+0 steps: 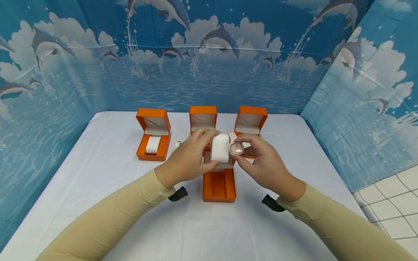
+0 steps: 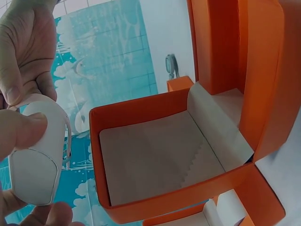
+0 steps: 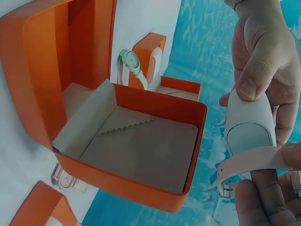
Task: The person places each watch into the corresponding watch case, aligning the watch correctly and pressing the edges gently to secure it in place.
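Observation:
My left hand [image 1: 188,156] grips a white watch pillow [image 1: 220,148], thumb on one side and fingers on the other. At its right end my right hand [image 1: 262,162] pinches a watch with a square rose-toned face [image 1: 236,148] and a pale pink strap [image 3: 256,160]. The strap crosses the pillow's end in the right wrist view, its buckle [image 3: 227,189] hanging to one side. Below both hands stands an orange watch box [image 1: 219,194], lid up, its base bare inside and its lid lined in pale grey [image 2: 150,160].
Behind are three more lidded orange boxes: left [image 1: 151,146] with a white pillow, middle [image 1: 203,110], and right [image 1: 253,110]. A mint green watch [image 3: 129,63] and another watch [image 3: 66,179] lie on the white table [image 1: 124,203]. A dolphin-print curtain [image 1: 209,79] backs it.

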Available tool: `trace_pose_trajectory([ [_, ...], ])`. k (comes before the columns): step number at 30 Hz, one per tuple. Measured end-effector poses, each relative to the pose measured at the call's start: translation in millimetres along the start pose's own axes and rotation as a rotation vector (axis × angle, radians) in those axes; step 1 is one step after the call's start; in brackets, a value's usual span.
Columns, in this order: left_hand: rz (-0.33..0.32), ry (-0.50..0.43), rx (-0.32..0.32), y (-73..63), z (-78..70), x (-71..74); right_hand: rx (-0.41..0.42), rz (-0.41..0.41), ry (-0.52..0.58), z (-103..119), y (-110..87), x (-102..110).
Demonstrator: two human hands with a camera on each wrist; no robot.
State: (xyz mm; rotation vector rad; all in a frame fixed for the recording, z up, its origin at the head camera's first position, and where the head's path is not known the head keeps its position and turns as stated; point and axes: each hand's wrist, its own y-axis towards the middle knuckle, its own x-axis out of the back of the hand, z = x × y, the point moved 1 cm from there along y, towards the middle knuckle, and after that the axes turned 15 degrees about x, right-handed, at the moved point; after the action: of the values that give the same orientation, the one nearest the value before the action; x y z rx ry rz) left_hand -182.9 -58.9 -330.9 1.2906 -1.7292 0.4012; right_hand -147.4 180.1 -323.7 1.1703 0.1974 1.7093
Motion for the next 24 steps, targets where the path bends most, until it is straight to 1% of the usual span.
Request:
trace_pose_trajectory([
  [9,-0.012,-0.014,-0.004,1.2,1.5,-0.3,0.028,0.026,0.021,1.8,2.9,-3.4],
  [17,-0.016,-0.042,-0.003,0.2,4.0,-1.3,-0.015,0.044,0.050,1.7,2.0,-7.1],
  [24,-0.002,-0.088,0.004,0.0,4.5,-0.6,-0.060,0.065,0.091,0.0,3.8,-5.6],
])
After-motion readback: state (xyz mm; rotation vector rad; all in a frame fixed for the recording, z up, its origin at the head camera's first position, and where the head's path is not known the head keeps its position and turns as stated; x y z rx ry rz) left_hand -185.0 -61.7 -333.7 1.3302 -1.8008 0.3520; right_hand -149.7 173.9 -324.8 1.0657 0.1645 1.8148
